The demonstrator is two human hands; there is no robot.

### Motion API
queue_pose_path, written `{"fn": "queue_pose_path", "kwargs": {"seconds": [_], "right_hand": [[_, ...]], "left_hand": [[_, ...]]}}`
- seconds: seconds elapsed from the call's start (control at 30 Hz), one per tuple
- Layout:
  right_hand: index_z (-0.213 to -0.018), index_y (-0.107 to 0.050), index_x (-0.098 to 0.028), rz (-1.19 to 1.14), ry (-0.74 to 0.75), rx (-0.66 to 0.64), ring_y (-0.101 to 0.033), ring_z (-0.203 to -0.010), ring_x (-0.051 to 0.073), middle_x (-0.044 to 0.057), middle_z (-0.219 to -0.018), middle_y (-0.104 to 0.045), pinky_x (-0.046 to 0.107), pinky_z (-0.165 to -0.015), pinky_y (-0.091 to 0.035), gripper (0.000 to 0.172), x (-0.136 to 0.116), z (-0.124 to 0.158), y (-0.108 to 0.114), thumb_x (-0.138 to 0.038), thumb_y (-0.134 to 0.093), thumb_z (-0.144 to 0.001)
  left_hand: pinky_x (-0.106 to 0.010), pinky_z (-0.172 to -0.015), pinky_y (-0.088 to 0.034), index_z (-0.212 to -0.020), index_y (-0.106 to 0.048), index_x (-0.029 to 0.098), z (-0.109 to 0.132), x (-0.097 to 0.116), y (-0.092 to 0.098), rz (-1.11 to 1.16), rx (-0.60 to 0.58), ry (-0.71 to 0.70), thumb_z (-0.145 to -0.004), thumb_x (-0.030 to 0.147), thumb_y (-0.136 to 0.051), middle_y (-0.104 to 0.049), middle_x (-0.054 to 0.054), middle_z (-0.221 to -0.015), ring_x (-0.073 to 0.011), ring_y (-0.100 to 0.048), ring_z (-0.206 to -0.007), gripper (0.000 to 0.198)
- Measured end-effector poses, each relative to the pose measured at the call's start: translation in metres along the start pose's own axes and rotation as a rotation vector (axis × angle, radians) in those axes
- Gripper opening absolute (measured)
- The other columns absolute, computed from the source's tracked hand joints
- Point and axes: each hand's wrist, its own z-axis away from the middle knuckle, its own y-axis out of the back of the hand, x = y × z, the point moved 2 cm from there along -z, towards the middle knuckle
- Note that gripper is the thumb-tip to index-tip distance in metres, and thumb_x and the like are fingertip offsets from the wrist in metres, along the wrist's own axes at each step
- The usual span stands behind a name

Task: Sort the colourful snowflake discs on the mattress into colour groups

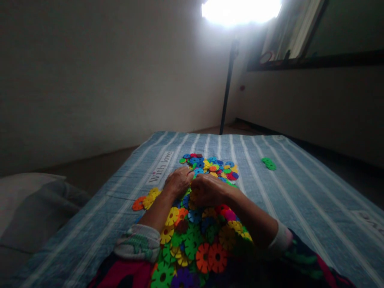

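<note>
Many flat, notched plastic discs shaped like flowers, in green, yellow, orange, blue, red and purple, lie heaped in a pile (192, 240) on the cloth. My left hand (179, 181) is over the middle of the heap, fingers curled downward and pressed together. Right beside it, my right hand (209, 189) is closed like a fist, its knuckles close to the left fingers. Whatever either hand pinches is hidden behind the fingers. Farther off, a smaller cluster of discs (213, 166) spreads past the hands.
A blue-and-white striped cloth (258, 200) covers the surface. Two joined green discs (269, 163) lie apart at the right. Yellow discs (152, 197) and an orange disc (139, 203) rest left of my forearm. A bright lamp (240, 12) on a black stand (227, 88) rises beyond the far edge.
</note>
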Motion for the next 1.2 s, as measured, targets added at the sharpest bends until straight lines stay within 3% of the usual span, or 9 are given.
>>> {"fn": "queue_pose_path", "kwargs": {"seconds": [0.17, 0.4, 0.57, 0.77, 0.93, 1.2], "right_hand": [[-0.071, -0.056, -0.016, -0.1, 0.064, 0.08, -0.041, -0.065, 0.009, -0.003, -0.075, -0.051, 0.022, -0.057, -0.031, 0.014, 0.001, 0.003, 0.001, -0.012, -0.065, -0.061], [-0.067, -0.055, -0.016, -0.111, 0.102, 0.134, -0.041, -0.066, 0.009, -0.003, -0.074, -0.054, 0.021, -0.058, -0.03, 0.011, 0.009, 0.004, -0.001, -0.013, -0.063, -0.06], [-0.082, -0.064, -0.016, -0.122, 0.02, 0.154, -0.043, -0.066, 0.01, -0.003, -0.075, -0.056, 0.021, -0.058, -0.03, 0.02, 0.017, 0.005, 0.0, -0.014, -0.064, -0.062], [-0.082, -0.066, -0.015, -0.092, -0.145, 0.231, -0.047, -0.072, 0.012, 0.0, -0.079, -0.057, 0.022, -0.062, -0.033, 0.02, 0.03, 0.007, 0.012, -0.015, -0.066, -0.062], [-0.075, -0.066, -0.016, -0.007, -0.273, 0.353, -0.048, -0.07, 0.013, -0.001, -0.074, -0.056, 0.023, -0.061, -0.033, 0.012, 0.059, 0.013, 0.027, -0.02, -0.064, -0.064], [-0.082, -0.07, -0.015, 0.168, -0.651, 0.457, -0.055, -0.073, 0.015, 0.004, -0.08, -0.065, 0.022, -0.062, -0.035, 0.019, 0.135, 0.041, 0.044, -0.023, -0.066, -0.066]], "left_hand": [[-0.031, -0.087, -0.044, -0.084, -0.058, 0.02, 0.0, 0.003, 0.002, 0.017, -0.022, 0.049, -0.094, 0.029, -0.034, -0.064, -0.007, -0.095, -0.0205, -0.059, -0.097, 0.028], [-0.03, -0.088, -0.044, -0.082, -0.059, 0.02, 0.003, 0.009, 0.006, 0.047, 0.01, 0.076, -0.093, 0.03, -0.036, -0.066, -0.007, -0.095, -0.0193, -0.06, -0.096, 0.027], [-0.03, -0.087, -0.045, -0.082, -0.06, 0.02, 0.004, 0.01, 0.007, 0.034, -0.005, 0.091, -0.094, 0.03, -0.035, -0.065, -0.007, -0.095, -0.0203, -0.06, -0.097, 0.029], [-0.03, -0.087, -0.044, -0.084, -0.059, 0.02, 0.004, 0.01, 0.005, 0.009, 0.012, 0.066, -0.095, 0.031, -0.034, -0.065, -0.007, -0.095, -0.0194, -0.06, -0.097, 0.03], [-0.03, -0.093, -0.043, -0.085, -0.06, 0.019, 0.005, 0.009, 0.006, 0.031, 0.007, 0.097, -0.095, 0.032, -0.036, -0.067, -0.007, -0.097, -0.019, -0.06, -0.101, 0.029], [-0.031, -0.093, -0.044, -0.087, -0.061, 0.019, 0.004, 0.007, 0.006, 0.028, 0.037, 0.062, -0.094, 0.03, -0.036, -0.067, -0.008, -0.101, -0.0197, -0.06, -0.103, 0.028]]}}
